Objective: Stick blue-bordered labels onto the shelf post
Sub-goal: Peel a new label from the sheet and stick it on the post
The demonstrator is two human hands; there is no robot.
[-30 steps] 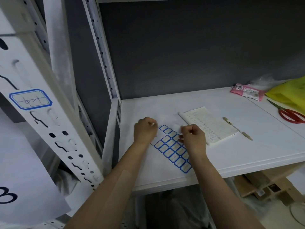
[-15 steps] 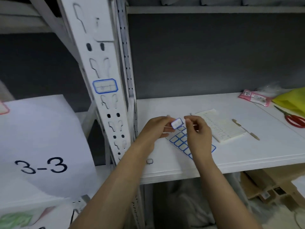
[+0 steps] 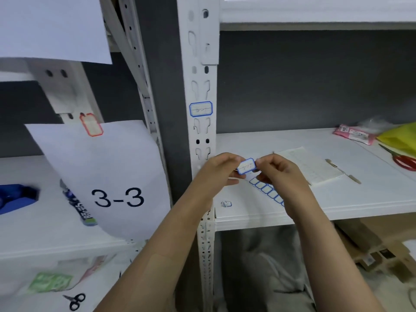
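Left hand (image 3: 217, 168) and right hand (image 3: 275, 171), fingertips pinched shut on opposite ends of one blue-bordered label (image 3: 246, 166), held in the air just right of the white shelf post (image 3: 202, 91). Beneath the right hand, the label sheet (image 3: 266, 190) lies flat on the shelf (image 3: 371, 194), a notepad (image 3: 310, 164) just beyond it. Higher on the post, a second blue-bordered label, already stuck (image 3: 201, 109). Far right on the shelf: red-handled scissors (image 3: 405, 161), pink packet (image 3: 354, 134).
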